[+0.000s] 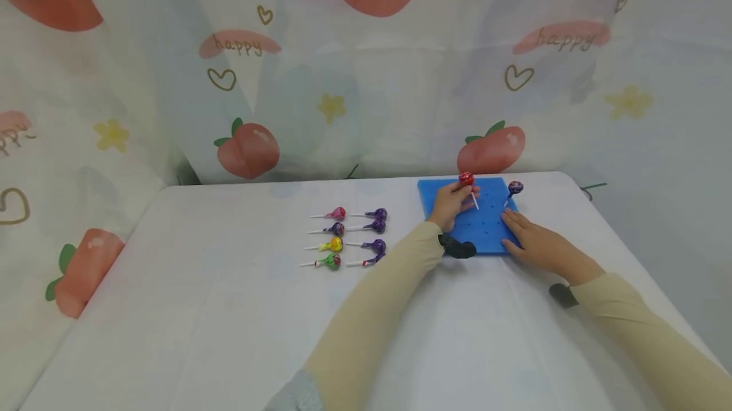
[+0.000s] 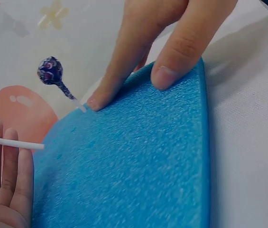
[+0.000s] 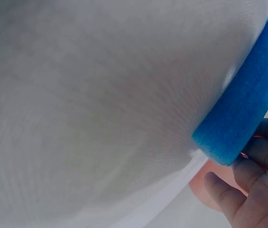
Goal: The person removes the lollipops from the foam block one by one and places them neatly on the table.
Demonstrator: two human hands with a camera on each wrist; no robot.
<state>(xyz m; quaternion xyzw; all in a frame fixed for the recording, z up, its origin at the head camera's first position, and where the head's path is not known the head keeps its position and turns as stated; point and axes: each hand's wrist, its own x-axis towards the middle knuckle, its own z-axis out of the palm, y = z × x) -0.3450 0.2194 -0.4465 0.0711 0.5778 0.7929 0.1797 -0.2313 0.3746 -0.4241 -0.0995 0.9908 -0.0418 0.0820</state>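
My left hand [image 1: 448,208] pinches a red-wrapped lollipop [image 1: 466,179] just under its head, over the left part of a blue foam board [image 1: 474,233]. In the left wrist view its white stick [image 2: 22,144] points sideways across the board, tip free. A dark purple lollipop [image 1: 516,187] stands tilted, its stick in the board near the far right edge. My right hand [image 1: 540,247] rests along the board's right side with fairly straight fingers; the index fingertip [image 2: 96,102] is right beside the purple lollipop's stick. Small holes dot the board.
Left of the board, several lollipops lie in two columns on the white tablecloth [image 1: 229,309]: a pink one [image 1: 337,213], a yellow one [image 1: 334,244], a green one [image 1: 332,261] and purple ones [image 1: 377,226]. A printed curtain [image 1: 366,80] hangs behind the table.
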